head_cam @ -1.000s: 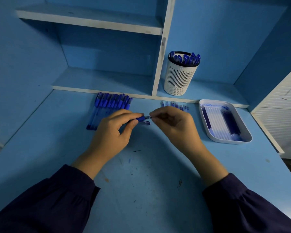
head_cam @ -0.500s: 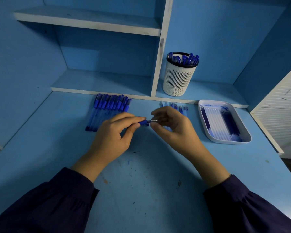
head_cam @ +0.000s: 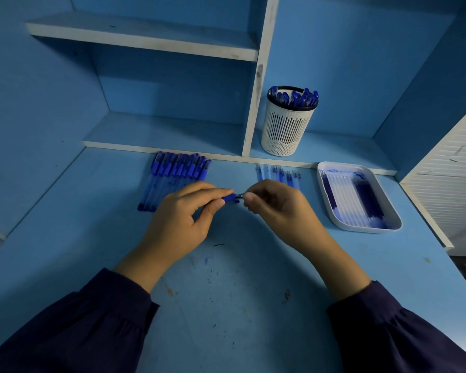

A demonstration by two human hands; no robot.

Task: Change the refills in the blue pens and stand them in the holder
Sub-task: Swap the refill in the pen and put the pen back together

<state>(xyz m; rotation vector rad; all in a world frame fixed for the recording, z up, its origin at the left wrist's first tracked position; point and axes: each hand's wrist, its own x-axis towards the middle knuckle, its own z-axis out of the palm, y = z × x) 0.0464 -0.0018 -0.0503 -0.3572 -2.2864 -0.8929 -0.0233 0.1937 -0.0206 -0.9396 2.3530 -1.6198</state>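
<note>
Pinching blue pen [head_cam: 228,197] by rubber sleeve, left grip [head_cam: 183,219] closed round barrel; right grip [head_cam: 277,208] nips metal tip. Judged light, stiff, slick plastic; best held at rubber, twisted gently.

Two hands meet at the centre of the frame, knuckles up. The left hand [head_cam: 183,219] pinches a blue pen [head_cam: 230,197] between thumb and forefinger; the right hand [head_cam: 277,208], fingers curled, nips the pen's tip end. Forearms in dark sleeves [head_cam: 78,327] angle in from the lower corners.
</note>
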